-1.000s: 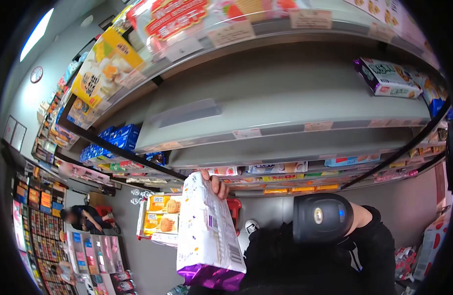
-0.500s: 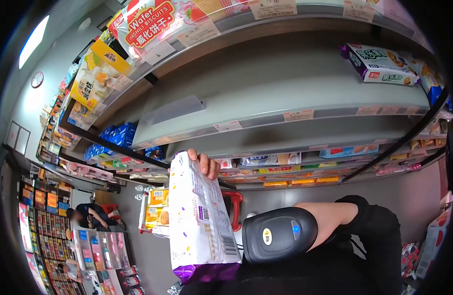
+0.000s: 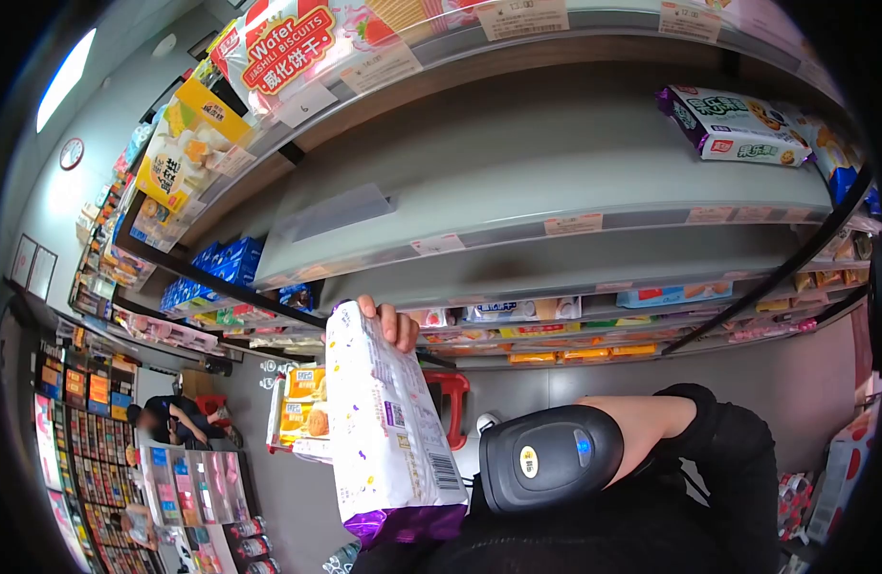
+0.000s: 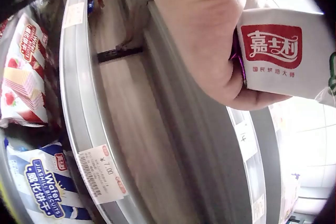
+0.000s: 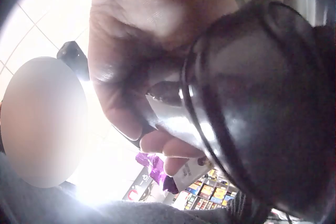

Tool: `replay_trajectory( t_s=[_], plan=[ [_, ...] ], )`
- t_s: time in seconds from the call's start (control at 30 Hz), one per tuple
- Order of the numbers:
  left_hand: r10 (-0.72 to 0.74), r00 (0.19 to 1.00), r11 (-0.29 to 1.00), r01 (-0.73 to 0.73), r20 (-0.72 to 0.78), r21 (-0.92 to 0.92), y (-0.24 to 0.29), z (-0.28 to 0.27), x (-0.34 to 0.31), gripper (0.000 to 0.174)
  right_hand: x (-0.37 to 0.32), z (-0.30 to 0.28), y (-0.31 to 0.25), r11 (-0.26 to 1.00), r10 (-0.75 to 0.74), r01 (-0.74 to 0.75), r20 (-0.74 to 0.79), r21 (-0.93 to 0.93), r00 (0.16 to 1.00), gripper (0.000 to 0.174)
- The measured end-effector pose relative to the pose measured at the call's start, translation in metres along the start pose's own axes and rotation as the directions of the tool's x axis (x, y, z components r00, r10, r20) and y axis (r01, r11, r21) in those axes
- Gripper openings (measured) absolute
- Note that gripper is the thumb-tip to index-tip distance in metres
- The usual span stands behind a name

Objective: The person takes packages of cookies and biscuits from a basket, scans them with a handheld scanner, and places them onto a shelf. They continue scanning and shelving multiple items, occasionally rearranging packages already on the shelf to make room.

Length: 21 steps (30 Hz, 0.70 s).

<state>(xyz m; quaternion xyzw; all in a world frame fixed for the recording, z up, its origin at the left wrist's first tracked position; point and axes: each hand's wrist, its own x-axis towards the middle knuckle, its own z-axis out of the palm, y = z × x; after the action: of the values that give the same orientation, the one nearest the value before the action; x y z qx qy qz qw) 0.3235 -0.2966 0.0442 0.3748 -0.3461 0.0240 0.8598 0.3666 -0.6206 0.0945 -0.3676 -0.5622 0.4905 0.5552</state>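
My left hand (image 3: 393, 323) grips the far end of a white biscuit pack (image 3: 379, 411) with purple foil ends. The pack stands tilted in front of my body, its printed side with a barcode turned to the right. In the left wrist view the fingers curl round one end, beside a red brand label (image 4: 272, 45). A black handheld barcode scanner (image 3: 551, 459) is at the pack's right, near the barcode, a blue light showing on its top. The fingers of my right hand (image 5: 152, 40) wrap round the scanner's handle; the scanner's body hides them in the head view.
Ahead is a grey shelf (image 3: 556, 143) with a purple-and-white biscuit pack (image 3: 738, 124) at its right. Wafer packs (image 3: 278, 48) line the shelf above. Below left, a red-handled basket (image 3: 451, 411) stands by orange biscuit packs (image 3: 305, 411). A person (image 3: 178, 421) sits far left.
The scanner has moved left, up close to the biscuit pack. The pack has shifted slightly left and up, its barcode side turning more into view. Over the last half second both hands have barely moved.
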Motion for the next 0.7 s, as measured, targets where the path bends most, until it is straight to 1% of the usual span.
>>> replay_trajectory(
  t_s=[0.03, 0.1, 0.13, 0.17, 0.2, 0.23, 0.27, 0.3, 0.33, 0.37, 0.4, 0.43, 0.47, 0.5, 0.57, 0.6, 0.63, 0.7],
  plan=[
    [0.0, 1.0, 1.0, 0.0, 0.009, -0.006, 0.0, -0.002, -0.002, 0.041, -0.001, 0.0, 0.0, 1.0, 0.001, -0.001, -0.008, -0.007, 1.0, 0.05],
    [-0.005, 0.998, 0.999, 0.007, 0.069, -0.038, -0.004, -0.012, -0.005, 0.034, -0.007, 0.001, 0.0, 0.997, 0.039, -0.042, -0.046, -0.07, 0.998, 0.053],
    [0.004, 0.997, 0.997, 0.002, 0.081, -0.076, -0.008, -0.015, -0.009, 0.028, -0.015, 0.003, 0.004, 0.99, 0.06, -0.073, -0.11, -0.119, 0.992, 0.056],
    [0.001, 0.997, 0.998, 0.003, 0.076, -0.057, -0.01, -0.018, -0.015, 0.025, -0.017, 0.002, 0.007, 0.995, 0.084, -0.088, -0.079, -0.055, 0.993, 0.06],
    [0.005, 0.999, 1.0, -0.004, 0.033, -0.025, -0.013, -0.015, -0.018, 0.025, -0.024, 0.003, 0.014, 0.996, 0.062, -0.07, -0.158, -0.047, 0.985, 0.059],
    [-0.007, 0.997, 0.996, 0.0, -0.08, -0.086, -0.016, -0.025, -0.032, 0.036, -0.032, 0.006, 0.019, 0.998, 0.038, -0.049, -0.24, -0.042, 0.97, 0.059],
    [-0.054, 0.996, 0.997, 0.05, -0.07, -0.057, -0.017, -0.028, -0.033, 0.03, -0.039, 0.006, 0.015, 0.996, -0.031, 0.006, -0.277, -0.089, 0.96, 0.062],
    [-0.121, 0.876, 0.985, 0.165, -0.466, 0.055, -0.01, -0.032, -0.054, 0.03, -0.048, 0.007, 0.013, 0.989, -0.1, 0.061, -0.304, -0.135, 0.948, 0.065],
    [-0.111, 0.604, 0.937, 0.328, -0.789, 0.119, -0.009, -0.034, -0.07, 0.033, -0.062, 0.009, 0.025, 0.985, -0.101, 0.044, -0.351, -0.166, 0.931, 0.071],
    [-0.069, 0.81, 0.981, 0.16, -0.583, 0.106, -0.024, -0.016, -0.061, 0.039, -0.07, 0.012, 0.023, 0.983, -0.097, 0.027, -0.388, -0.182, 0.916, 0.071],
    [-0.063, 0.753, 0.967, 0.208, -0.655, 0.145, -0.027, -0.008, -0.058, 0.045, -0.075, 0.013, 0.019, 0.99, -0.096, 0.047, -0.387, -0.133, 0.917, 0.074],
    [0.1, 0.242, 0.965, 0.212, -0.965, 0.153, -0.043, 0.048, -0.022, 0.054, -0.079, 0.015, 0.019, 0.994, -0.098, 0.073, -0.379, -0.079, 0.92, 0.076],
    [0.062, 0.418, 0.973, 0.175, -0.906, 0.148, -0.046, 0.038, -0.034, 0.056, -0.084, 0.016, 0.025, 0.994, -0.097, 0.073, -0.363, -0.08, 0.927, 0.085],
    [0.033, 0.578, 0.981, 0.139, -0.815, 0.138, -0.048, 0.028, -0.05, 0.059, -0.084, 0.016, 0.022, 0.994, -0.1, 0.073, -0.378, -0.086, 0.921, 0.085],
    [0.076, 0.551, 0.978, 0.12, -0.831, 0.169, -0.054, 0.029, -0.046, 0.058, -0.079, 0.018, 0.009, 0.985, -0.17, 0.166, -0.358, -0.044, 0.918, 0.089],
    [0.03, 0.638, 0.98, 0.134, -0.77, 0.15, -0.056, 0.037, -0.039, 0.057, -0.079, 0.019, -0.008, 0.985, -0.154, 0.172, -0.349, 0.02, 0.924, 0.091],
    [0.046, 0.582, 0.986, 0.102, -0.812, 0.129, -0.061, 0.038, -0.037, 0.058, -0.082, 0.019, -0.007, 0.985, -0.155, 0.174, -0.354, 0.023, 0.922, 0.091],
    [0.016, 0.555, 0.978, 0.165, -0.832, 0.128, -0.067, 0.049, -0.029, 0.061, -0.089, 0.021, -0.005, 0.966, -0.259, 0.224, -0.455, -0.131, 0.852, 0.09]
  ],
)
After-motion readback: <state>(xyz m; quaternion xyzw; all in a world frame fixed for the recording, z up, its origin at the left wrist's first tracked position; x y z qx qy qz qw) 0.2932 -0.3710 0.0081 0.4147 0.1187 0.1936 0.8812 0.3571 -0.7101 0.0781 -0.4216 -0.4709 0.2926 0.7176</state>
